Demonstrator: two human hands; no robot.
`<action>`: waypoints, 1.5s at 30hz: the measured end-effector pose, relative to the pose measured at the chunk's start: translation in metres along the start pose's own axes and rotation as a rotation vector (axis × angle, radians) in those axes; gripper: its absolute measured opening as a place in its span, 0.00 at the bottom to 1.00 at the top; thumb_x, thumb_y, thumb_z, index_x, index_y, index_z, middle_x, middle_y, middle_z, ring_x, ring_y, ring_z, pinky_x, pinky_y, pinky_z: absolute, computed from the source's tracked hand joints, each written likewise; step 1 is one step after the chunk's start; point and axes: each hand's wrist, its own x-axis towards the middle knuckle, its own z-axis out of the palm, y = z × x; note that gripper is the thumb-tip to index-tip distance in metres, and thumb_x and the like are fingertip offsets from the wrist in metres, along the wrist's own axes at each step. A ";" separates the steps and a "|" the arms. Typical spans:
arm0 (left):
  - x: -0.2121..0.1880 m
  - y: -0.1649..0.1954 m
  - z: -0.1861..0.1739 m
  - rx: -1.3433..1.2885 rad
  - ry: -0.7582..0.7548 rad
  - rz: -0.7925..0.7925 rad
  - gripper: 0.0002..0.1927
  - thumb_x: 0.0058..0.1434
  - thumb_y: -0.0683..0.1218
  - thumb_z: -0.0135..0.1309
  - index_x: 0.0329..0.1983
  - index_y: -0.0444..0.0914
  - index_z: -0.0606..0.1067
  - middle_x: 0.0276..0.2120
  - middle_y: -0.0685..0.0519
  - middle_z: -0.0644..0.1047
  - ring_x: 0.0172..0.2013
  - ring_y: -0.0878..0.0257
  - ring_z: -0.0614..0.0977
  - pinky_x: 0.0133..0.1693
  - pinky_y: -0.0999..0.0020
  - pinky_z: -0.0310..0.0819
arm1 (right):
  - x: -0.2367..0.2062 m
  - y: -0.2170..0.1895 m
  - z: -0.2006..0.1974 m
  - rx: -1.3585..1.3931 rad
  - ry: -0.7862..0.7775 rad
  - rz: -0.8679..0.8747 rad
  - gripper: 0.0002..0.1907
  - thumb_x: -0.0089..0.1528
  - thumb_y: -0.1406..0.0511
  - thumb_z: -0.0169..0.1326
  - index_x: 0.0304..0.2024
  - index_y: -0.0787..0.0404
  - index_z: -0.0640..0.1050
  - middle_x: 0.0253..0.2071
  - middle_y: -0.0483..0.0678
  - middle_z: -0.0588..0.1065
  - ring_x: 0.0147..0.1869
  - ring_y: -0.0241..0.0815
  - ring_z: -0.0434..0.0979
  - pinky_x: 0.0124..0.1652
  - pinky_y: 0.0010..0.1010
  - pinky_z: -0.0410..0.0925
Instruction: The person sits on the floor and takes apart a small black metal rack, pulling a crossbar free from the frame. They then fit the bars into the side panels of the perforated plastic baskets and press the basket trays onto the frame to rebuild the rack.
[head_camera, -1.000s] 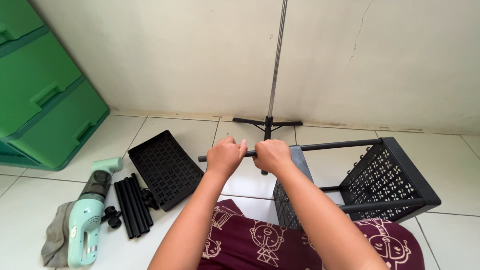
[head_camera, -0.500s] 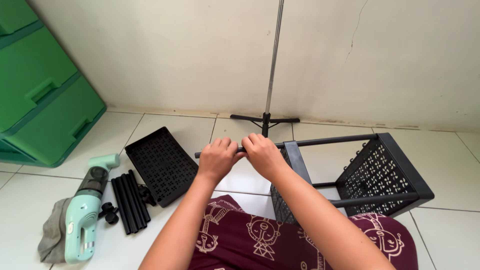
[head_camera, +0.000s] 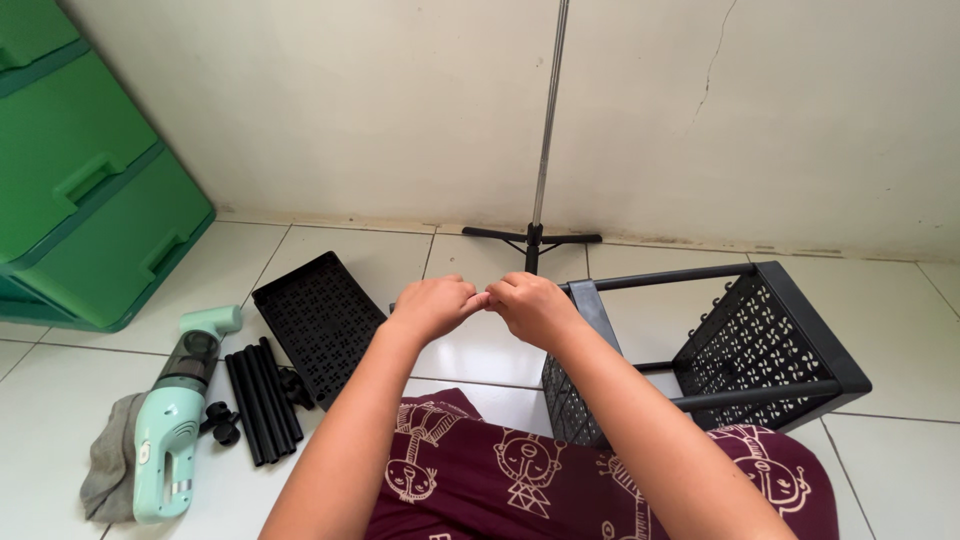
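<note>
My left hand (head_camera: 432, 305) and my right hand (head_camera: 535, 305) are closed into fists side by side, knuckles touching, above the floor in the middle of the view. Both are wrapped around a black tube (head_camera: 392, 308). Only its short left end shows past my left hand. On the right the tube meets the near shelf of a black plastic rack (head_camera: 790, 330), which lies on its side with perforated shelves joined by more black tubes.
A loose perforated black shelf (head_camera: 320, 320) lies to the left, beside a bundle of black tubes (head_camera: 262, 400), a mint handheld vacuum (head_camera: 175, 430) and a grey cloth (head_camera: 105, 470). Green plastic drawers (head_camera: 90, 200) stand far left. A tripod pole stand (head_camera: 535, 235) stands by the wall.
My hands have slid closer together along the tube until they touch, covering most of it. The view has tilted slightly.
</note>
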 end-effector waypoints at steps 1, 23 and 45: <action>0.001 0.001 -0.004 -0.016 -0.043 -0.016 0.26 0.66 0.68 0.42 0.37 0.47 0.82 0.41 0.52 0.79 0.44 0.51 0.80 0.43 0.51 0.74 | 0.001 -0.001 -0.002 0.025 -0.007 0.018 0.06 0.60 0.63 0.62 0.36 0.58 0.81 0.33 0.48 0.79 0.39 0.50 0.80 0.38 0.40 0.72; -0.027 0.025 0.016 0.057 0.262 -0.064 0.29 0.65 0.70 0.44 0.32 0.44 0.80 0.33 0.52 0.78 0.35 0.53 0.82 0.31 0.54 0.77 | 0.005 -0.010 -0.034 -0.216 -0.213 0.421 0.21 0.47 0.45 0.70 0.32 0.49 0.85 0.36 0.40 0.81 0.51 0.42 0.77 0.55 0.41 0.65; 0.000 0.058 0.060 0.213 0.656 0.177 0.19 0.64 0.65 0.54 0.35 0.46 0.75 0.29 0.55 0.76 0.32 0.56 0.79 0.33 0.57 0.66 | -0.045 0.011 -0.054 -0.172 -0.099 0.640 0.14 0.56 0.52 0.63 0.44 0.42 0.86 0.40 0.42 0.79 0.55 0.45 0.73 0.63 0.42 0.54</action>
